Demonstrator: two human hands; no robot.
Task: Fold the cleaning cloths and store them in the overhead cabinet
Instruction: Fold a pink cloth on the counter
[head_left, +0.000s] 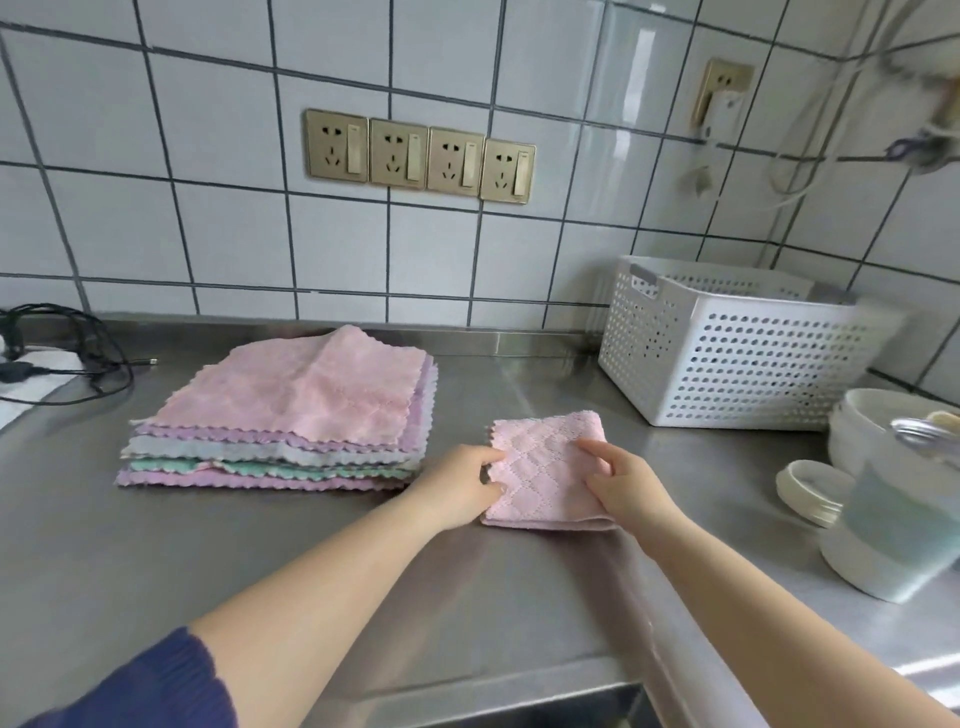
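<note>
1. While your left hand pinches the left edge of the folded pink cloth and your right hand presses flat on its right side, the cloth lies on the steel counter, between the cloth stack and the white basket.
2. If you lift one side only, the fold could fall open.
3. Its long side runs away from you, toward the wall.
</note>
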